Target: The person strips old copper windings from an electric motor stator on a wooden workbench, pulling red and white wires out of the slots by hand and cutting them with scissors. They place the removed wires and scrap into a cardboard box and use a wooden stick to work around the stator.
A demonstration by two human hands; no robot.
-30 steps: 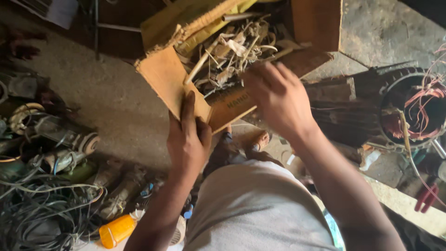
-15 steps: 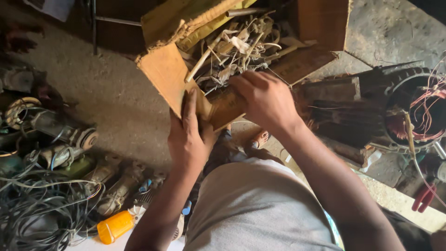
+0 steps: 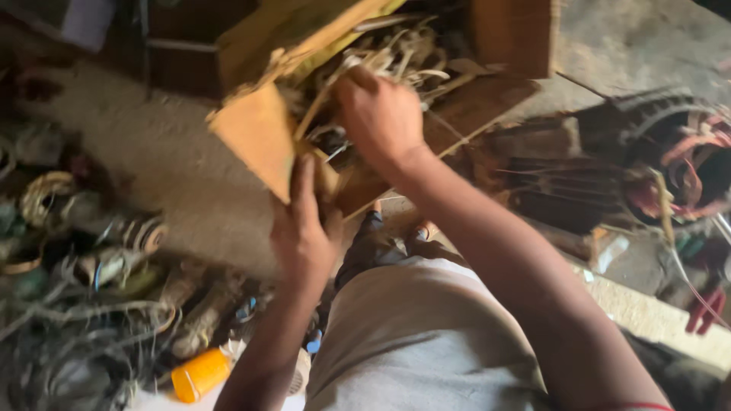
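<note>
An open cardboard box full of tangled pale wire scraps stands in front of me at the top middle. My left hand grips the box's near corner flap from below. My right hand reaches into the box with its fingers curled among the scraps; whether it grips any is hidden. The frame is blurred.
Motor armatures and wound coils with loose cables lie on the floor at the left. An orange plastic container sits at the lower left. A large motor stator with copper windings rests at the right, beside a concrete ledge.
My right hand has moved from the box's front edge up into the scraps inside. My left hand stays on the corner flap. The view has shifted.
</note>
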